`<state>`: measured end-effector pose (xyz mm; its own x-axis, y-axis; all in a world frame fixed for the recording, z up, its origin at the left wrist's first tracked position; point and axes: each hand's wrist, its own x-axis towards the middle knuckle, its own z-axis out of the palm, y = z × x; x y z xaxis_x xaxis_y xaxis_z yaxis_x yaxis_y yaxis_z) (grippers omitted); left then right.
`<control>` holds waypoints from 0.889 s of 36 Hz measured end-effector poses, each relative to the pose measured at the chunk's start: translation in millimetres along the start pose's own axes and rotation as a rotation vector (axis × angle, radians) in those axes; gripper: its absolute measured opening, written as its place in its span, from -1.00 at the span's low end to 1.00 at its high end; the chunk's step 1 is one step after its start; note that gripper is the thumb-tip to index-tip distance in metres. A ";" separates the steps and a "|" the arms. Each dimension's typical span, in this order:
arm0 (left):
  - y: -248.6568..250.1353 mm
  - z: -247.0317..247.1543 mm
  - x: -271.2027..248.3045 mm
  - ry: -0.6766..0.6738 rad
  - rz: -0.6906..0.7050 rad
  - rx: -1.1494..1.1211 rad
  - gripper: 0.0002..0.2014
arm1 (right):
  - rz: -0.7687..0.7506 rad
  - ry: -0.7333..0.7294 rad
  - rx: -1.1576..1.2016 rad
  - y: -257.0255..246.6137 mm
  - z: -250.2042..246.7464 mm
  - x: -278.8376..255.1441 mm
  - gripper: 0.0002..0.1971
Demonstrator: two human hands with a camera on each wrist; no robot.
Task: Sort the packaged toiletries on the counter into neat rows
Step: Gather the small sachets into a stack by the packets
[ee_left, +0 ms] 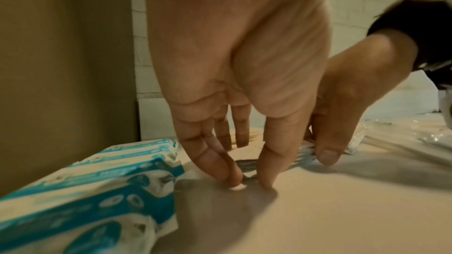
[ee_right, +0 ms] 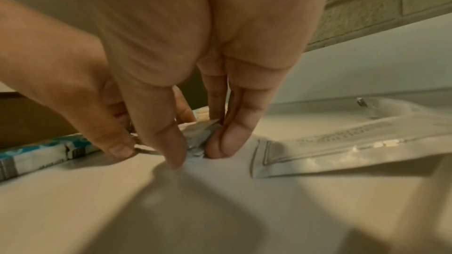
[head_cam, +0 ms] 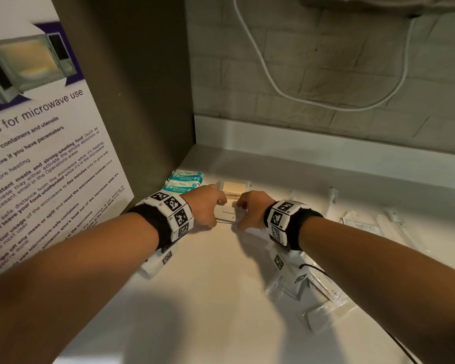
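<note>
A small stack of white toothpaste sachets (head_cam: 227,216) lies on the white counter (head_cam: 208,298), between my two hands. My left hand (head_cam: 216,212) holds its left end, thumb at the near edge and fingers at the far edge. In the left wrist view its fingertips (ee_left: 229,177) touch the counter beside the stack's corner (ee_left: 247,169). My right hand (head_cam: 241,215) pinches the right end (ee_right: 198,138) between the thumb and fingers (ee_right: 232,138). Two blue wipes packs (head_cam: 185,181) lie by the left wall. A tan packet (head_cam: 233,187) sits just behind the stack.
A panel with a microwave poster (head_cam: 37,153) closes off the left side. The counter's raised back edge (head_cam: 326,145) runs below a brick wall with a hanging white cable (head_cam: 273,82). Clear packets (head_cam: 363,227) lie loose at the right, and more (head_cam: 323,311) under my right forearm.
</note>
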<state>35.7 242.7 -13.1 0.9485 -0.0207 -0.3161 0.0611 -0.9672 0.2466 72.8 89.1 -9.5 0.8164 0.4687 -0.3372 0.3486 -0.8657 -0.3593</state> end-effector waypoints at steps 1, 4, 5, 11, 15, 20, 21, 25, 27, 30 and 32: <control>0.5 -0.4 0.7 -0.003 0.015 0.015 -0.26 | 0.000 0.001 -0.016 -0.5 -0.3 0.4 -0.36; 4.0 -3.7 1.1 -0.015 0.058 0.054 -0.35 | -0.001 -0.005 -0.040 -1.4 -0.8 1.9 -0.45; 4.8 -4.6 1.7 -0.021 0.065 0.066 -0.38 | -0.003 -0.008 -0.047 -1.8 -0.5 2.7 -0.47; 6.6 -9.4 6.1 -0.024 0.070 0.116 -0.59 | 0.007 -0.016 -0.096 -3.4 2.1 8.7 -0.56; 6.6 -7.9 9.2 -0.030 0.069 0.113 -0.57 | 0.017 -0.018 -0.117 -3.8 1.8 11.7 -0.56; 4.8 -3.0 10.4 -0.007 0.065 0.105 -0.56 | 0.012 -0.024 -0.126 -3.5 1.6 13.5 -0.54; 3.9 -2.3 10.4 0.002 0.066 0.101 -0.55 | 0.009 -0.021 -0.129 -3.0 1.7 13.9 -0.54; -0.8 0.5 11.2 0.019 0.057 0.084 -0.40 | -0.014 -0.021 -0.151 -0.1 0.9 13.9 -0.48; -1.5 -1.2 9.5 0.026 0.056 0.086 -0.33 | -0.030 -0.020 -0.135 3.0 -0.8 11.6 -0.35; -2.6 -8.3 5.5 0.053 0.065 0.100 -0.29 | -0.049 -0.001 -0.075 9.6 -9.0 0.6 -0.26; -1.0 -15.2 0.6 0.086 0.066 0.105 -0.30 | -0.067 0.043 -0.066 17.9 -17.8 -13.3 -0.35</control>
<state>40.9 247.4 0.3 0.9728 -0.0679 -0.2213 -0.0312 -0.9858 0.1653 76.4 64.2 4.1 0.8088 0.5189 -0.2768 0.4312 -0.8432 -0.3210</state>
